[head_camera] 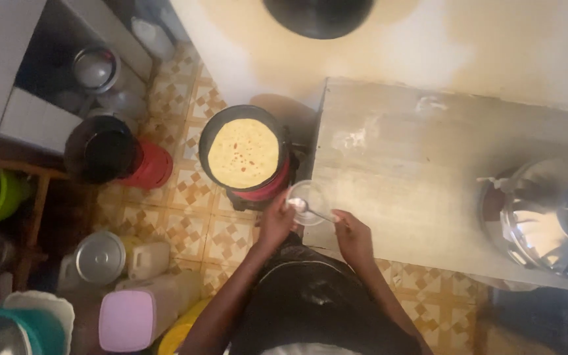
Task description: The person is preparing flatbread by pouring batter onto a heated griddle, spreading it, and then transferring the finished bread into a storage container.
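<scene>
Below, on the tiled floor left of the worktop (415, 164), a dark pan (244, 148) with a spotted flatbread (242, 152) sits on a red stove (267, 187). At the worktop's front left corner the left hand (276, 220) grips the rim of a small clear bowl (307, 200). Just right of it, the right hand (353, 236) pinches what looks like a spoon (313, 212), whose tip rests in the bowl.

Both arms reach forward, left hand (276, 220) and right hand (353, 238) curled, close together.
</scene>
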